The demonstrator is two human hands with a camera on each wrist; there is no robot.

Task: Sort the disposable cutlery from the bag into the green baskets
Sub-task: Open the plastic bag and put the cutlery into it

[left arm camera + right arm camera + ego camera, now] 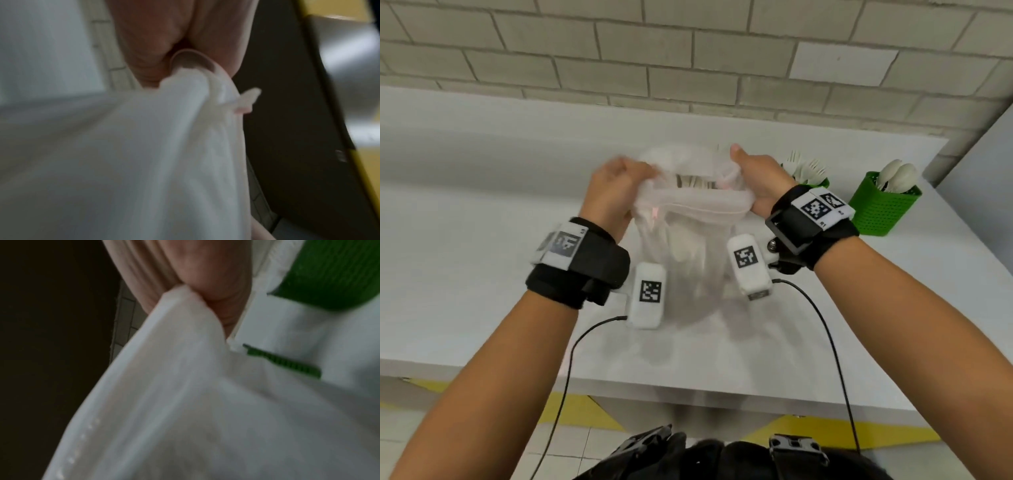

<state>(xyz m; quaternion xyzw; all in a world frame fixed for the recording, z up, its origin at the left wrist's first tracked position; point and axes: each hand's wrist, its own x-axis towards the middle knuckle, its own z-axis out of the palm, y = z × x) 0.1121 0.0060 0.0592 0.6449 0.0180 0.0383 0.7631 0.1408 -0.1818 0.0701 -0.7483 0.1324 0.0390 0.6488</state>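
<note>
A thin translucent white bag (690, 236) hangs over the white counter, held up by both hands at its mouth. My left hand (616, 185) grips the left side of the rim, my right hand (753, 178) the right side, and the mouth is spread between them. Pale cutlery handles (693, 181) show inside the opening. The left wrist view shows my fingers (156, 48) pinching bunched bag film (164, 146). In the right wrist view my fingers (197, 272) pinch the bag (185, 386) too. Two green baskets stand at the right: one with forks (806, 169), one with spoons (881, 205).
The white counter (482, 257) runs along a grey brick wall (688, 51). Its front edge is near my body, with yellow-marked floor below. Cables hang from both wrist cameras. A green basket (339, 272) lies close to my right hand.
</note>
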